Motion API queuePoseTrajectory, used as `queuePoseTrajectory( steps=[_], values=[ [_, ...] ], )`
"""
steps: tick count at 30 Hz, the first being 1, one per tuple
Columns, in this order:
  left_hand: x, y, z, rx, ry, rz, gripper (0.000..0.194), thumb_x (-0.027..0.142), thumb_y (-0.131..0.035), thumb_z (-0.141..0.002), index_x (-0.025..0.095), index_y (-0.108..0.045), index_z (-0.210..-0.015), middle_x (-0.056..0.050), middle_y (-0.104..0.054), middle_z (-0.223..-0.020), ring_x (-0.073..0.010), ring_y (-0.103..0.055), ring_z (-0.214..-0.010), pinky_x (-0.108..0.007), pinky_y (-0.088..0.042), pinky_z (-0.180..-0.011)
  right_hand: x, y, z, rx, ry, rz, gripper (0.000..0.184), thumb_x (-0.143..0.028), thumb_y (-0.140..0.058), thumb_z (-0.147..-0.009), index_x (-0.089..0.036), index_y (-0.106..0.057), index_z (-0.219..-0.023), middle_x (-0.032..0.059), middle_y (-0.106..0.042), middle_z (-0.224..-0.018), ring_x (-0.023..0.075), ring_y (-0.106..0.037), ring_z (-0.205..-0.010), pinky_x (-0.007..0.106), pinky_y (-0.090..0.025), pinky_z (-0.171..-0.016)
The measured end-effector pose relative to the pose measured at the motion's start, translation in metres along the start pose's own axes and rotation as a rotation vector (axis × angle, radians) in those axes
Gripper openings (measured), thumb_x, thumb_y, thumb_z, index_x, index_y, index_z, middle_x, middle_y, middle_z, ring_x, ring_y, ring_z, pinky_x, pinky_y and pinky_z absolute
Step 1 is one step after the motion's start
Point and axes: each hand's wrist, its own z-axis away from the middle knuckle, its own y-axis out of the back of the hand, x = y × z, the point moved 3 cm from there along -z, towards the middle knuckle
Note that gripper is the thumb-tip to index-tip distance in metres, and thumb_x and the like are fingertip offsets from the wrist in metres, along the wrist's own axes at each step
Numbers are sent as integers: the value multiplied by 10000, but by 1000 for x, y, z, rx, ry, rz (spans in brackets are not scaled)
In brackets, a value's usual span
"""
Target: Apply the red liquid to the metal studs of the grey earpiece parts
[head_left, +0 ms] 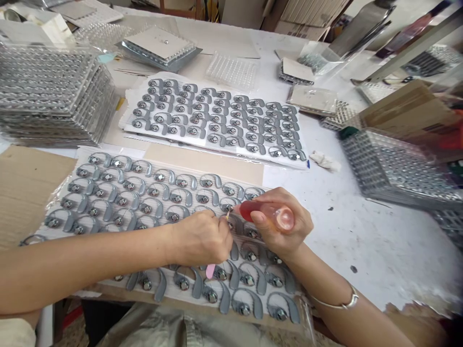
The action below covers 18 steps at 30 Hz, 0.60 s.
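Red bottle [255,211] gripped in right hand [282,225], nozzle at 9 o'clock; left hand [200,238] pinches thin stick [227,215] beside grey hook [227,207].

A white table [365,255] carries a paper sheet of small grey parts [213,120], a stack of clear plastic trays [50,96], and cardboard [25,188].

A translucent red handle [255,211], rounded at its thick end, lies tilted right of centre, its narrow end just beside a slim gold-coloured tip [227,215]. A pink tool end [210,271] shows lower down. Beneath them, grey curved hook-shaped parts [227,206], each with a round metallic centre, sit in close rows on a white sheet [85,156] at lower centre.
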Motion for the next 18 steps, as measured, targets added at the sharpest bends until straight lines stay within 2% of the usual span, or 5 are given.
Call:
queuePoseTrajectory(
  steps=[18],
  values=[
    [1,-2,0,-24,-13,-19,132,14,-514,-747,91,-596,-679,-168,-670,-695,-182,-570,-519,-286,-463,-422,1,0,-1,19,-13,9,184,-321,-693,-844,-177,-595,-903,22,-599,-715,148,-557,-601,281,-453,-529]
  ],
)
